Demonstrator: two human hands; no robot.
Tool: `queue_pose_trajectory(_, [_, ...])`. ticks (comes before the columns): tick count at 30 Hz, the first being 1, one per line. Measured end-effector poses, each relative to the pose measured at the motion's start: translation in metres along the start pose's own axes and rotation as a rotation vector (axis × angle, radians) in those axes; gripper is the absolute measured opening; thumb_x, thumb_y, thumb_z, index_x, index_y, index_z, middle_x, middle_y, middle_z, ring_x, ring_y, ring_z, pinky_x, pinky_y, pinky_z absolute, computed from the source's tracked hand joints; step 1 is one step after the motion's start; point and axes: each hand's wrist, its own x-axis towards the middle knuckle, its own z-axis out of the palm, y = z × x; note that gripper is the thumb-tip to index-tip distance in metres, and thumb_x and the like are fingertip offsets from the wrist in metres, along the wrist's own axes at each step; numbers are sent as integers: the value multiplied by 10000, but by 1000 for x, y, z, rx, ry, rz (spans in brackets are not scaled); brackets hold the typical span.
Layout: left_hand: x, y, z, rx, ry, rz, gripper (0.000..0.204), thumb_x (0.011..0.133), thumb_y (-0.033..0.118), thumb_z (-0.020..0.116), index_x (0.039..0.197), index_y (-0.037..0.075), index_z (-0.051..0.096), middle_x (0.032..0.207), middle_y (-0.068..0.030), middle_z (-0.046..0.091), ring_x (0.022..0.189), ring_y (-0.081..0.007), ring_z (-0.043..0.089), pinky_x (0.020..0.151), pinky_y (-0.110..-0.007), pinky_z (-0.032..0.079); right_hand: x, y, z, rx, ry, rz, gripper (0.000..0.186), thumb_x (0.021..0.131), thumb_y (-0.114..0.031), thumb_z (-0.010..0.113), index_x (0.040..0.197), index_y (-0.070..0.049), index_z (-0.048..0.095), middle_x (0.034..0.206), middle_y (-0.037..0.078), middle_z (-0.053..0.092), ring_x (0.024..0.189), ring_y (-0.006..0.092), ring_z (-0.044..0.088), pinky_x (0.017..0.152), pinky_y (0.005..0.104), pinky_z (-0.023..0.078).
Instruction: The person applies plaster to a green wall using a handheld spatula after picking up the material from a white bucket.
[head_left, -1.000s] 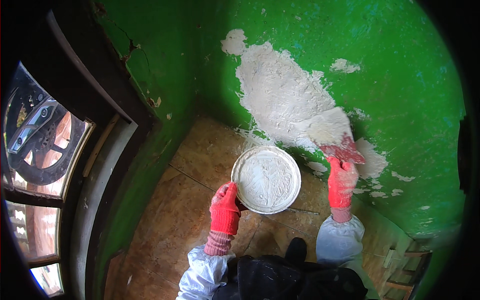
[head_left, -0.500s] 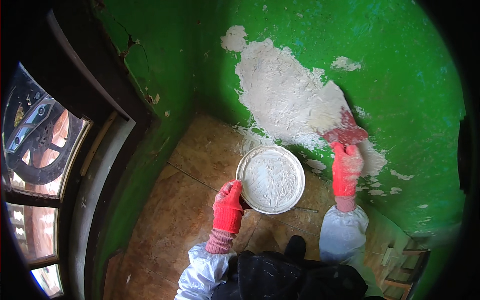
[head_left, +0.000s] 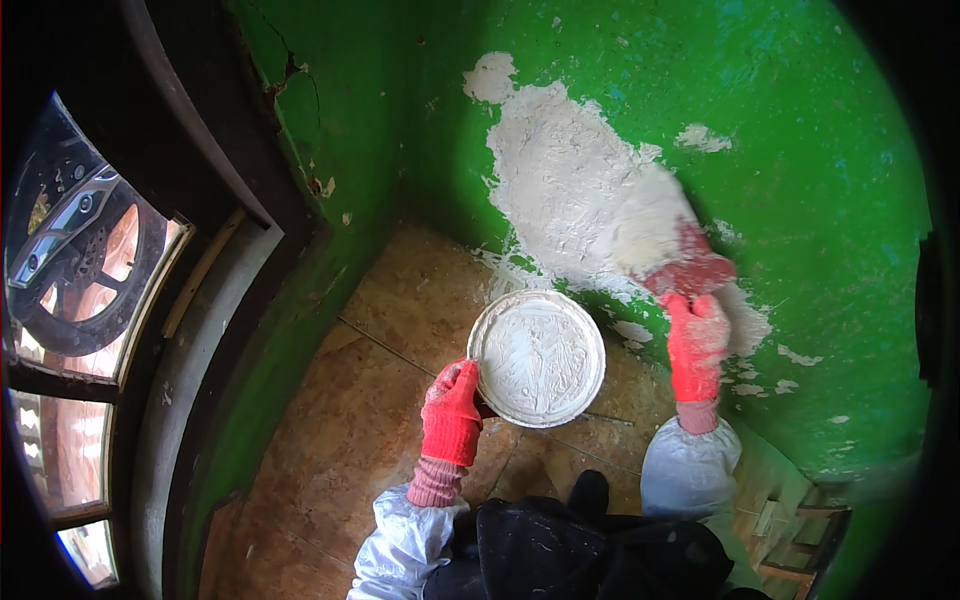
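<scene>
Counted one round white container [head_left: 599,360] and one flat red scraper [head_left: 695,265]. Gripped the container by its left rim with the red-gloved left hand [head_left: 452,408], above the brown tiled floor [head_left: 330,440]; clasped the scraper's near end in the red-gloved right hand [head_left: 697,342], over one large white patch [head_left: 555,180] on the green wall [head_left: 810,220]. Saw ridged white paste [head_left: 540,362] inside the container, cream smears [head_left: 648,238] across the scraper.
</scene>
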Motion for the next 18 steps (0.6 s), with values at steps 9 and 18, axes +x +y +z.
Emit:
queue_pose_trajectory(9, [1, -2, -9, 68, 19, 49, 300, 885, 247, 557, 1070, 11, 576, 820, -65, 628, 602, -156, 606, 532, -303, 538, 12, 2, 10, -185, 84, -364, 110, 766, -130, 641, 765, -29, 597, 717, 131, 585, 631, 297, 574, 565, 361, 439])
queue_pose_trajectory(18, [5, -8, -11, 174, 30, 77, 304, 886, 261, 556, 1063, 15, 583, 785, -49, 618, 572, -138, 586, 519, -293, 526, 13, 5, 14, -329, 75, -377, 141, 751, -135, 667, 717, -41, 568, 711, 133, 563, 615, 300, 558, 559, 366, 435])
